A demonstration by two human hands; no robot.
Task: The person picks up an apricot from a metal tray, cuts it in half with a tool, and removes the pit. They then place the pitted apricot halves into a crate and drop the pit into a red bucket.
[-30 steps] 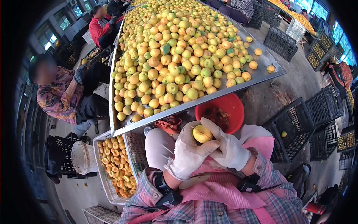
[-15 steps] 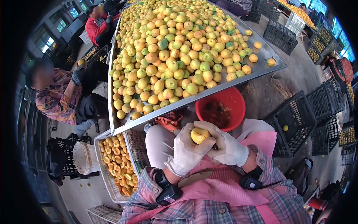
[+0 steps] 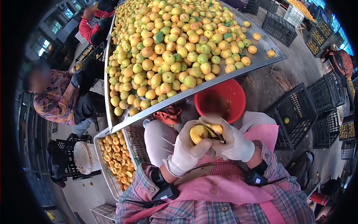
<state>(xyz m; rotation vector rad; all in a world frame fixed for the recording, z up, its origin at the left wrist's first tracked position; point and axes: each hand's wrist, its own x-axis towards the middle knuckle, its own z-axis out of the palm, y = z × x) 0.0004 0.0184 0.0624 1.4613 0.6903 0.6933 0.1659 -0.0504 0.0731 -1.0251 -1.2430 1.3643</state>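
In my white-gloved left hand [image 3: 188, 146] is one part of a yellow apricot [image 3: 198, 134], the fingers closed round it. My right hand [image 3: 235, 143], also gloved, is closed on a small dark knife [image 3: 217, 136], seen only in part. Another yellow apricot piece [image 3: 216, 129] sits beside the blade at the right fingers. Both hands meet above my lap, just on the near side of a red basin [image 3: 240, 98] with dark, blurred contents. Beyond it, whole apricots are heaped on a metal-edged table [image 3: 179, 96].
A white crate [image 3: 108, 183] of apricot halves stands at my left, near a white bucket [image 3: 82, 157]. Black crates [image 3: 294, 112] lie to the right. Two people [image 3: 56, 93] [image 3: 91, 26] sit along the table's left side.
The apricot between my hands has come apart into two pieces, and the dark blade now shows between them. My hands have separated slightly. The view has shifted a little.
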